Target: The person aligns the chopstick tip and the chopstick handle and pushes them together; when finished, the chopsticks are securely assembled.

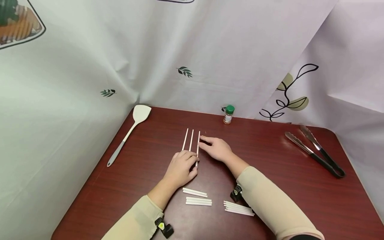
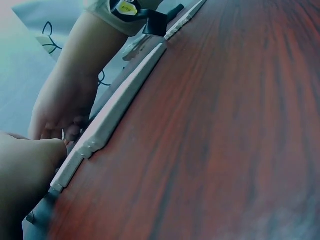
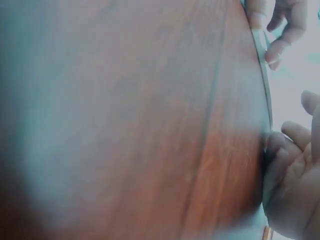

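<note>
Three long white lines of slim sticks stand side by side on the table: a left one (image 1: 185,139), a middle one (image 1: 191,140) and a right one (image 1: 198,143). Whether each line is one stick or more cannot be told. My left hand (image 1: 181,168) covers the near ends of the first two and pinches the right one near its near end. On that stick's right side, the extended index finger and thumb of my right hand (image 1: 219,149) touch its farther part. Both hands also show along the stick (image 3: 266,85) in the right wrist view.
Nearer me lie two groups of short white sticks (image 1: 195,192) (image 1: 198,201), with another bundle (image 1: 238,208) by my right sleeve. A white spatula (image 1: 134,126) lies left, a green-capped spice jar (image 1: 228,115) stands behind, and metal tongs (image 1: 315,151) lie right. A cloth curtain (image 1: 225,50) borders the table.
</note>
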Action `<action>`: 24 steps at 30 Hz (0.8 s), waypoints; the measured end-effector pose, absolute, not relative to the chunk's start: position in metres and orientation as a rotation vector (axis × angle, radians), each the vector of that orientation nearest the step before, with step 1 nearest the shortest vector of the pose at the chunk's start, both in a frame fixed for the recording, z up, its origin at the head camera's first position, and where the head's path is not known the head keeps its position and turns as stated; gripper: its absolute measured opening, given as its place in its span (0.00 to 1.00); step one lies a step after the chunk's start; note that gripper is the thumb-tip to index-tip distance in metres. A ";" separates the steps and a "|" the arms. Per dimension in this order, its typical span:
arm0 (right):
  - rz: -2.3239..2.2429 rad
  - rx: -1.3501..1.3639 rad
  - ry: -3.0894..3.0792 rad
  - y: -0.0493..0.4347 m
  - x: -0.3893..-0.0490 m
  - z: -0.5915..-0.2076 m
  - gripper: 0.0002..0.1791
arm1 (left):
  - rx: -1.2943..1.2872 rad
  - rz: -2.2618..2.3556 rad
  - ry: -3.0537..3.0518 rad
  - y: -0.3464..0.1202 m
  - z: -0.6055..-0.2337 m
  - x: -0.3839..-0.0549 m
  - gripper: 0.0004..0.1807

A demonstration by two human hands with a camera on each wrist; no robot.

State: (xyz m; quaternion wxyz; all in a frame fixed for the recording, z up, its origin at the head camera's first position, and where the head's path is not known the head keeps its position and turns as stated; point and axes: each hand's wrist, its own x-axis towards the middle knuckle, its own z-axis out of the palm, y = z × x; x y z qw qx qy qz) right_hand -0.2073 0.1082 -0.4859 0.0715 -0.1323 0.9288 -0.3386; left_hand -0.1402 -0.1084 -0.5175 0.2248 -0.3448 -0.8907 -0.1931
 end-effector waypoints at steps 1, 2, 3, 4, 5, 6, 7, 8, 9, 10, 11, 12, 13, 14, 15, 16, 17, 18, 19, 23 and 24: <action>-1.079 -0.382 2.762 0.110 -0.206 -0.486 0.30 | -0.952 -0.540 -2.449 -0.108 -0.518 -0.140 0.11; -1.140 -0.376 2.729 0.113 -0.206 -0.485 0.30 | -0.952 -0.549 -2.442 -0.108 -0.518 -0.141 0.11; -1.217 -0.359 2.678 0.116 -0.204 -0.484 0.29 | -0.955 -0.556 -2.435 -0.108 -0.517 -0.141 0.10; -1.288 -0.337 2.624 0.120 -0.203 -0.483 0.29 | -0.961 -0.560 -2.428 -0.108 -0.517 -0.141 0.10; -1.359 -0.316 2.564 0.126 -0.202 -0.483 0.29 | -0.967 -0.564 -2.422 -0.108 -0.517 -0.141 0.09; -1.432 -0.291 2.493 0.131 -0.202 -0.483 0.28 | -0.976 -0.570 -2.418 -0.108 -0.516 -0.141 0.09; -1.508 -0.256 2.415 0.138 -0.201 -0.483 0.28 | -0.986 -0.580 -2.416 -0.108 -0.516 -0.141 0.09; -1.584 -0.212 2.330 0.145 -0.201 -0.483 0.27 | -0.997 -0.587 -2.415 -0.107 -0.515 -0.140 0.09; -1.661 -0.166 2.245 0.153 -0.200 -0.484 0.26 | -1.012 -0.592 -2.408 -0.107 -0.515 -0.139 0.09; -1.718 -0.140 2.183 0.161 -0.200 -0.485 0.26 | -1.031 -0.597 -2.394 -0.107 -0.514 -0.139 0.08; -1.775 -0.122 2.126 0.170 -0.199 -0.487 0.26 | -1.051 -0.607 -2.376 -0.106 -0.513 -0.139 0.08; -1.824 -0.097 2.078 0.178 -0.197 -0.488 0.26 | -1.074 -0.614 -2.356 -0.105 -0.512 -0.139 0.07; -1.867 -0.082 2.039 0.186 -0.195 -0.489 0.26 | -1.102 -0.619 -2.327 -0.105 -0.512 -0.139 0.07; -1.905 -0.076 2.007 0.193 -0.192 -0.491 0.26 | -1.131 -0.624 -2.295 -0.105 -0.511 -0.138 0.07; -1.942 -0.074 1.980 0.201 -0.189 -0.493 0.26 | -1.162 -0.629 -2.260 -0.105 -0.511 -0.138 0.08; -1.978 -0.075 1.957 0.207 -0.185 -0.495 0.27 | -1.189 -0.635 -2.227 -0.105 -0.511 -0.138 0.09; -2.016 -0.076 1.934 0.213 -0.181 -0.497 0.27 | -1.215 -0.641 -2.199 -0.105 -0.510 -0.138 0.10; -2.051 -0.079 1.915 0.219 -0.176 -0.498 0.27 | -1.240 -0.648 -2.176 -0.105 -0.510 -0.137 0.11; -2.087 -0.094 1.901 0.224 -0.171 -0.500 0.27 | -1.265 -0.654 -2.152 -0.105 -0.510 -0.137 0.12; -2.245 -0.180 1.899 0.238 -0.148 -0.506 0.21 | -1.336 -0.675 -2.101 -0.107 -0.510 -0.135 0.16; -2.274 -0.202 1.920 0.240 -0.141 -0.507 0.19 | -1.349 -0.680 -2.094 -0.108 -0.510 -0.134 0.16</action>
